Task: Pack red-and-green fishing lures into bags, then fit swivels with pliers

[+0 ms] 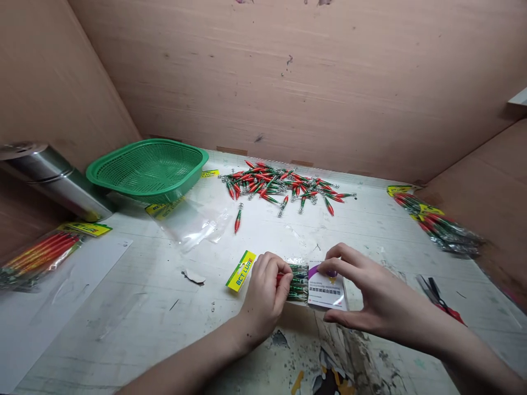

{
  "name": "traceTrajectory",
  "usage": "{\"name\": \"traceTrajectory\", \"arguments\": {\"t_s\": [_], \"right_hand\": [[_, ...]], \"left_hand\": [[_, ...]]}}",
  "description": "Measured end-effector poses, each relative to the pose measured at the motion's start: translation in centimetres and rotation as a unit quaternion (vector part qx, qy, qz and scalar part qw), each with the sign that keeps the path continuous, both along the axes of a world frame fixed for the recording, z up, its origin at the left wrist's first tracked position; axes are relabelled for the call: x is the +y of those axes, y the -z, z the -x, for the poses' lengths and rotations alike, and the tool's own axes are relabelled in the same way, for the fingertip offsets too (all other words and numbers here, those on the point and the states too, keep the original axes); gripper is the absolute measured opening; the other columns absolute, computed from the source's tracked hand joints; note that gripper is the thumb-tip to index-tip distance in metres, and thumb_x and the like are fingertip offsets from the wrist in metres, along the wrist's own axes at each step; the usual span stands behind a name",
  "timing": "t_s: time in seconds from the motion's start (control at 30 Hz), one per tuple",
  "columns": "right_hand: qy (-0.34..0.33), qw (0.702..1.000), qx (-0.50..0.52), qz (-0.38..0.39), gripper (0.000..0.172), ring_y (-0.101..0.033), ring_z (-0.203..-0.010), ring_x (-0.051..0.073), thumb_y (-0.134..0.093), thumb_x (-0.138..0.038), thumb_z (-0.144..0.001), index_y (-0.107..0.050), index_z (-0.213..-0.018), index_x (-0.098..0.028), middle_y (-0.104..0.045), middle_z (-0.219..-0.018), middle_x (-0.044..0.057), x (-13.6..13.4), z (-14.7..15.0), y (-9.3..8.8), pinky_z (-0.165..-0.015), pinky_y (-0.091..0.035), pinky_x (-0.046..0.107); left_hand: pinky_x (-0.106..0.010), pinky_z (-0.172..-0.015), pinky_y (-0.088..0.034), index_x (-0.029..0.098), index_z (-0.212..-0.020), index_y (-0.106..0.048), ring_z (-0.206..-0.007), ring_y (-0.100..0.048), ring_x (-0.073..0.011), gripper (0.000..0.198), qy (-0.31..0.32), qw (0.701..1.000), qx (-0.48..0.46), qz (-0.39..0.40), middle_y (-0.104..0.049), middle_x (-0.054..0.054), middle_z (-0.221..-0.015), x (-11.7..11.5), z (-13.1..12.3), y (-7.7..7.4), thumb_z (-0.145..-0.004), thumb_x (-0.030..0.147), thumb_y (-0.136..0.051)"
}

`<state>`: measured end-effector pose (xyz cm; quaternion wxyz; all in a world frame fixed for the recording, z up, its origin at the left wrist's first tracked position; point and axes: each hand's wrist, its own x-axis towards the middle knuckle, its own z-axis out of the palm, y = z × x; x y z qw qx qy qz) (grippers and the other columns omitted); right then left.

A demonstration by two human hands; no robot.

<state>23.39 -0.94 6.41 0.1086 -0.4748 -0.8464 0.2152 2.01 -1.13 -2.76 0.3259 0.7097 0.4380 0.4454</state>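
In front of me lies a clear bag of red and green fishing lures (298, 284), with a yellow "BCT LURE" header (241, 271) at its left end. My left hand (265, 291) is closed on the middle of the bag, hiding part of the lures. At the right end, over the lures' hook ends, is a white printed card (327, 291) with a purple mark. My right hand (362, 291) is open around the card's right side. Its fingertips rest near the card's upper part, and its thumb is apart, by the lower edge.
Behind my hands lies a pile of loose lures (275, 184). A green basket (148, 170), clear bags (197, 222) and a steel flask (61, 181) stand left of it. Filled lure bags (440, 222) lie right, another lure pack (45, 252) left. Red-handled scissors (442, 302) lie right.
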Motion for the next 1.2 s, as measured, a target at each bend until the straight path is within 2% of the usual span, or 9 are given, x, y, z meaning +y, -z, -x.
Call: {"name": "traceTrajectory", "arguments": {"t_s": [0.17,0.33,0.4,0.57,0.67,0.73,0.8,0.93,1.2], "right_hand": [[0.022,1.0,0.009,0.003,0.038,-0.06,-0.086,0.024,-0.074,-0.051,-0.076,-0.067,-0.105,-0.027,-0.06,-0.101,0.01,-0.2,-1.1,-0.4,-0.074,-0.054,0.036],[0.056,0.998,0.017,-0.016,0.039,-0.058,-0.074,0.022,-0.075,-0.052,-0.074,-0.07,-0.107,-0.03,-0.063,-0.098,0.01,-0.5,-5.6,-1.0,-0.065,-0.053,0.033],[0.093,0.995,0.026,-0.014,0.036,-0.058,-0.069,0.02,-0.072,-0.053,-0.076,-0.07,-0.104,-0.029,-0.065,-0.096,0.009,-0.6,-7.9,0.4,-0.062,-0.053,0.032],[0.195,0.98,0.006,0.044,0.049,-0.063,-0.076,0.023,-0.068,-0.063,-0.075,-0.068,-0.105,-0.024,-0.066,-0.101,0.011,-0.5,-11.6,6.3,-0.061,-0.054,0.035],[0.23,0.972,0.003,-0.044,0.054,-0.062,-0.098,0.031,-0.072,-0.062,-0.07,-0.068,-0.108,-0.024,-0.064,-0.111,0.013,-0.9,-10.1,8.0,-0.078,-0.054,0.044],[0.228,0.969,0.035,-0.086,0.036,-0.062,-0.095,0.029,-0.065,-0.053,-0.081,-0.068,-0.102,-0.024,-0.064,-0.105,0.011,-1.3,-7.3,7.8,-0.081,-0.052,0.044],[0.191,0.976,0.095,-0.046,0.023,-0.062,-0.075,0.022,-0.053,-0.043,-0.092,-0.067,-0.091,-0.025,-0.064,-0.09,0.008,-1.6,-4.0,7.3,-0.066,-0.051,0.036],[0.151,0.977,0.153,-0.005,0.023,-0.06,-0.069,0.02,-0.047,-0.032,-0.095,-0.063,-0.08,-0.024,-0.063,-0.077,0.005,-1.7,1.0,7.1,-0.062,-0.048,0.033],[0.142,0.97,0.189,0.061,0.011,-0.058,-0.061,0.016,-0.058,-0.024,-0.088,-0.063,-0.078,-0.023,-0.064,-0.069,0.001,-1.9,2.1,7.9,-0.055,-0.046,0.026]], "left_hand": [[-0.037,-0.076,-0.043,0.021,-0.082,-0.049,-0.083,-0.052,-0.0207,0.014,-0.004,1.0,0.013,-0.006,-0.057,-0.005,-0.086,0.1,0.0,0.4,-0.093,0.015,-0.042],[-0.037,-0.076,-0.043,0.021,-0.082,-0.049,-0.083,-0.051,-0.0207,0.015,-0.002,1.0,0.024,-0.007,-0.058,-0.005,-0.086,0.4,0.0,0.7,-0.094,0.015,-0.042],[-0.037,-0.075,-0.044,0.021,-0.083,-0.05,-0.084,-0.051,-0.0209,0.014,0.001,0.999,0.037,-0.008,-0.058,-0.005,-0.088,0.5,0.0,0.9,-0.093,0.014,-0.042],[-0.037,-0.074,-0.044,0.021,-0.083,-0.051,-0.083,-0.05,-0.0216,0.014,0.041,0.993,0.106,-0.017,-0.06,-0.006,-0.088,1.0,0.0,1.8,-0.092,0.013,-0.043],[-0.037,-0.074,-0.044,0.022,-0.081,-0.05,-0.083,-0.05,-0.0222,0.015,0.062,0.989,0.134,-0.025,-0.059,-0.005,-0.087,1.2,-0.1,2.3,-0.091,0.012,-0.045],[-0.038,-0.075,-0.044,0.022,-0.081,-0.05,-0.084,-0.05,-0.0229,0.015,0.068,0.987,0.144,-0.032,-0.06,-0.005,-0.087,1.2,-0.2,2.5,-0.091,0.011,-0.046],[-0.039,-0.075,-0.044,0.022,-0.081,-0.05,-0.084,-0.05,-0.0234,0.015,0.071,0.985,0.152,-0.04,-0.06,-0.006,-0.087,1.1,-0.2,2.5,-0.091,0.011,-0.046],[-0.038,-0.076,-0.045,0.022,-0.081,-0.05,-0.086,-0.05,-0.0235,0.015,0.074,0.983,0.158,-0.05,-0.06,-0.006,-0.089,1.0,-0.1,2.4,-0.091,0.011,-0.046],[-0.039,-0.078,-0.045,0.021,-0.084,-0.05,-0.089,-0.051,-0.024,0.015,0.082,0.982,0.162,-0.06,-0.06,-0.006,-0.092,0.9,-0.1,2.2,-0.091,0.01,-0.045]]}}
